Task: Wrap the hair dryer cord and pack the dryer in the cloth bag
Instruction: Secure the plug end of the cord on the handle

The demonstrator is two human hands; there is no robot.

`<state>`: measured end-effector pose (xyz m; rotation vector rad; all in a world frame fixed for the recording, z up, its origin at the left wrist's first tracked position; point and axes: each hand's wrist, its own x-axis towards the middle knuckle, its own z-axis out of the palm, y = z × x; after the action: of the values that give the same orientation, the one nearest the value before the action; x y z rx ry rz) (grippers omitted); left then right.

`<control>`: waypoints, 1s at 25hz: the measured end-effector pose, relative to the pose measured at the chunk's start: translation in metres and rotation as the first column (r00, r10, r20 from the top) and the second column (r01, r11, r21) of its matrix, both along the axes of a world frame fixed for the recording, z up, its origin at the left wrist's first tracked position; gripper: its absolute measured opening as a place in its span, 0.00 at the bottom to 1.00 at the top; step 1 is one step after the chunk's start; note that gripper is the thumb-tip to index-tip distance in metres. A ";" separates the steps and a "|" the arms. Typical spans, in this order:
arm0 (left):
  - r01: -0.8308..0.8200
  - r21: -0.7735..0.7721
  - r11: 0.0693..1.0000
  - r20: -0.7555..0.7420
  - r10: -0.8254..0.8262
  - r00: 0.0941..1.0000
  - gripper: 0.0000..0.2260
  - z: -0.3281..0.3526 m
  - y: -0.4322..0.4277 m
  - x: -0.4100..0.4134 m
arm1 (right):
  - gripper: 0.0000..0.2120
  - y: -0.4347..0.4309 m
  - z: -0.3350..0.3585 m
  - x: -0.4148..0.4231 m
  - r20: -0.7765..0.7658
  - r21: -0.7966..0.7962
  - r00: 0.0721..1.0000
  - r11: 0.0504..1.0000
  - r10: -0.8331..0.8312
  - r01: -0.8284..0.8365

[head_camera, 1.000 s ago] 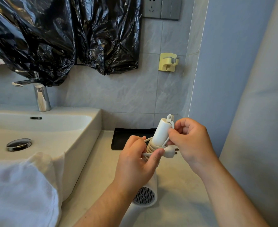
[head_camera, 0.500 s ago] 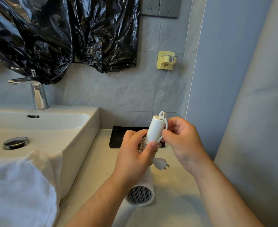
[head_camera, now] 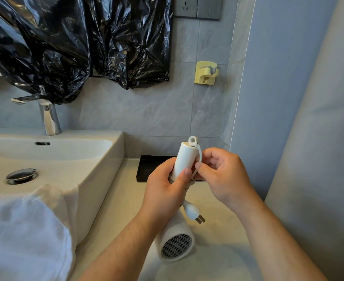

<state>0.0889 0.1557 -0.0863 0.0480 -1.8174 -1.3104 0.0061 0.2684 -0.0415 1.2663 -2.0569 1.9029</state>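
A white hair dryer (head_camera: 176,240) is held handle-up above the counter, its grilled end facing me. My left hand (head_camera: 164,194) grips the handle (head_camera: 184,159), where the white cord is coiled in several turns. My right hand (head_camera: 222,176) pinches a short loop of cord beside the handle's top. The plug (head_camera: 193,212) dangles loose below the hands. A white cloth (head_camera: 25,236), perhaps the bag, lies draped over the sink's front edge at the lower left.
A white sink (head_camera: 98,159) with a chrome tap (head_camera: 48,116) fills the left. A black tray (head_camera: 148,168) sits on the beige counter (head_camera: 217,250) behind the hands. Black plastic covers the wall above, beside a yellow wall holder (head_camera: 206,73) and a socket (head_camera: 185,6).
The plug left my right hand's fingers and dropped to hang below the handle. My right hand shifted to the cord loop near the handle's top.
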 end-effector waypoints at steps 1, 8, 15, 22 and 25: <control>0.004 0.003 1.000 -0.006 -0.004 1.000 0.10 0.000 0.001 0.001 | 0.06 0.000 -0.001 -0.001 -0.012 0.004 1.000 1.000 -0.015 0.015; -0.021 -0.079 0.997 -0.007 0.020 1.000 0.12 -0.001 0.004 -0.001 | 0.04 0.001 -0.003 -0.005 -0.256 0.101 0.954 0.977 -0.156 0.187; -0.047 -0.077 0.996 -0.034 0.045 0.998 0.07 0.001 0.009 0.004 | 0.04 0.003 -0.001 -0.008 -0.056 0.048 0.995 0.996 0.080 -0.077; -0.063 -0.120 0.991 -0.062 0.056 0.996 0.12 -0.005 0.005 0.000 | 0.08 0.008 -0.003 -0.014 0.247 -0.136 0.842 0.878 0.479 -0.460; -0.048 -0.131 0.990 -0.079 0.038 0.996 0.13 -0.006 0.007 0.000 | 0.09 0.008 0.000 -0.012 0.310 -0.214 0.751 0.813 0.583 -0.542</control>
<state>0.0884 0.1632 -0.0923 -0.0346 -1.8241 -1.1430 -0.0055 0.2767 -0.0416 1.7789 -1.7869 2.6496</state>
